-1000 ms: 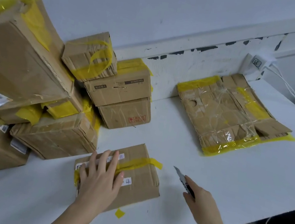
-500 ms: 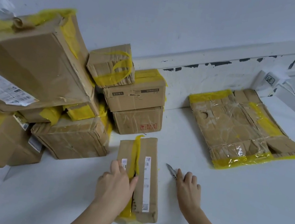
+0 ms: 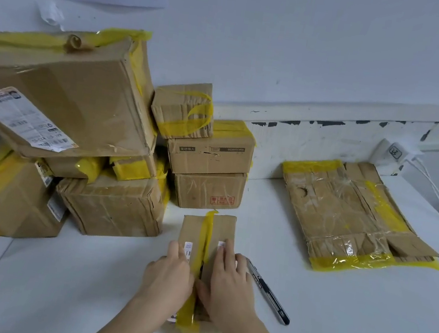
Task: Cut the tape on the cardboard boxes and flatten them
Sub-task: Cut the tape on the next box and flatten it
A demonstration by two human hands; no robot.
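A small cardboard box [image 3: 222,230] lies lengthwise on the white table [image 3: 361,313], a strip of yellow tape [image 3: 206,235] running down its top seam. A dark slit shows in the tape between my hands. My left hand [image 3: 169,275] rests on the left top flap with fingers fairly straight. On the right flap lies my right hand [image 3: 230,283], its thumb at the seam. The utility knife [image 3: 268,291] sits on the table just right of the box, out of my hands.
A pile of taped cardboard boxes [image 3: 111,202] fills the left and back of the table. A flattened box [image 3: 347,215] with yellow tape lies at the right by the wall. A white charger [image 3: 395,153] and cables hang at the far right.
The right hand put the knife down on the table and moved onto the box's right flap. The left hand shifted to the left of the seam. The view tilted up.
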